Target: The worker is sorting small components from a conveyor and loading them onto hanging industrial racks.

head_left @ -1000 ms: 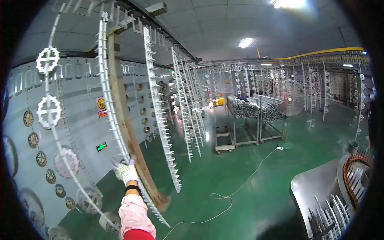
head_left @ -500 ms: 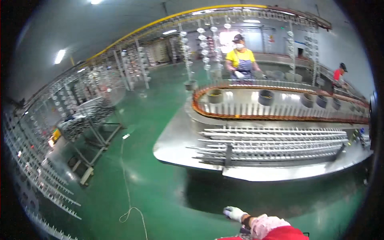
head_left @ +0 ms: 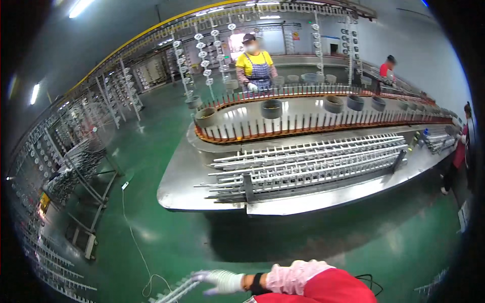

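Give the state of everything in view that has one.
Right hand, gloved, grip unclear.
Toothed rack, reaching the right hand.
Stacked racks, lying lengthwise on the metal table.
Brown track, lined with upright pins.
Grey bins inside it, upright.
White cord, loosely curved on the green floor.
Ceiling light, lit.

A glossy green floor (head_left: 156,146) spreads through the large workshop, catching pale reflections of the lamps. A bright metal tabletop (head_left: 178,188) with a rounded corner fills the middle, darkening the floor beneath its near edge. Behind it runs a long conveyor loop (head_left: 262,135), brown-edged and lined with upright pins, with grey buckets (head_left: 272,109) standing inside. At left stands a metal trolley (head_left: 87,183); near it a white cable (head_left: 131,230) winds from a small power strip (head_left: 125,186). A plain pale wall (head_left: 429,60) closes the right side. Overhead, a yellow rail (head_left: 139,38) curves below a grey ceiling (head_left: 118,20) with glowing tube lights (head_left: 81,7).
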Demonstrator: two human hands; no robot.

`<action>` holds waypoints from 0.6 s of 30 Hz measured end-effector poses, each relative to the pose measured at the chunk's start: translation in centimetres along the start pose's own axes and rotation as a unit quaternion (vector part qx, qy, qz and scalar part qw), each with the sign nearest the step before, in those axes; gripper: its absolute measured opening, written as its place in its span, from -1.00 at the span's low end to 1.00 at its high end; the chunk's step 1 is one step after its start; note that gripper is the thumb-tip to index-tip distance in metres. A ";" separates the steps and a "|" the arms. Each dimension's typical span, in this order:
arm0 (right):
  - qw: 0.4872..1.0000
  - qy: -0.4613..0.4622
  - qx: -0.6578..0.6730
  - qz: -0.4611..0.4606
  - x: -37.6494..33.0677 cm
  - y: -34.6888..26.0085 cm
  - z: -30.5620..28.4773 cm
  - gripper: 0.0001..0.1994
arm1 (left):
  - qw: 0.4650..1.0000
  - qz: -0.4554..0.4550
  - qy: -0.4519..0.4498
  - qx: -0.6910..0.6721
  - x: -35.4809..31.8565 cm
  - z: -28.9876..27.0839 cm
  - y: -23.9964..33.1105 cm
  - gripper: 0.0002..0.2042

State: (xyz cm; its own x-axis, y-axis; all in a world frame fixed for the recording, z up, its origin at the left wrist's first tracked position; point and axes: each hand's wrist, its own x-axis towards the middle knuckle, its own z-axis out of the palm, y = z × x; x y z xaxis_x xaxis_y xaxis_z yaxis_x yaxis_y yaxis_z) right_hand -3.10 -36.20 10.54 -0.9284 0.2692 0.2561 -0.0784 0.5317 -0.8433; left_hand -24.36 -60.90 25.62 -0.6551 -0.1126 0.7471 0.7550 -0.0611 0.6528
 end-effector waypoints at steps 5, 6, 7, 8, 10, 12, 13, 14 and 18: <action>0.949 0.078 -0.281 -0.120 1.4 -8.2 -1.1 -0.32 | 0.967 -0.085 -0.056 -0.233 -6.6 11.8 6.6 -0.60; 0.947 0.087 -0.289 -0.108 0.7 -7.3 -1.6 -0.32 | 0.964 -0.118 -0.038 -0.234 -7.7 13.6 9.0 -0.58; 0.942 0.152 -0.282 -0.102 0.0 -5.8 -2.4 -0.33 | 0.966 -0.074 -0.074 -0.236 -8.6 14.4 9.1 -0.56; 0.932 0.217 -0.275 -0.096 -0.8 -4.6 -2.8 -0.33 | 0.962 -0.079 -0.084 -0.248 -9.2 14.8 9.4 -0.56; 0.931 0.208 -0.296 -0.049 -2.7 -7.2 -5.9 -0.28 | 0.915 -0.140 -0.116 -0.359 -10.2 15.4 9.2 -0.60; 0.938 0.221 -0.262 -0.057 -4.8 -7.6 -8.2 -0.24 | 0.916 -0.108 -0.164 -0.350 -11.3 16.1 9.8 -0.60; 0.938 0.235 -0.252 -0.048 -5.6 -7.6 -8.7 -0.19 | 0.904 -0.141 -0.156 -0.373 -11.1 17.0 12.0 -0.61; 0.938 0.154 -0.311 0.013 -6.4 -7.9 -8.8 -0.19 | 0.891 -0.174 -0.146 -0.393 -11.3 17.6 13.4 -0.61; 0.915 0.233 -0.327 0.042 -9.6 -9.1 -10.7 -0.28 | 0.772 -0.301 -0.169 -0.534 -12.3 21.0 15.0 -0.64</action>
State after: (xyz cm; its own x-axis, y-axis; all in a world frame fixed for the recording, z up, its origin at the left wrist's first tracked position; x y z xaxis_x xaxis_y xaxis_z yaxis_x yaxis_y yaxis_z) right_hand 10.40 -34.98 20.83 -0.6541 0.5635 0.5045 0.3620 0.8189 -0.4454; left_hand -5.56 -39.65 28.85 -0.7296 0.5094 0.4563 -0.2157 -0.8045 0.5533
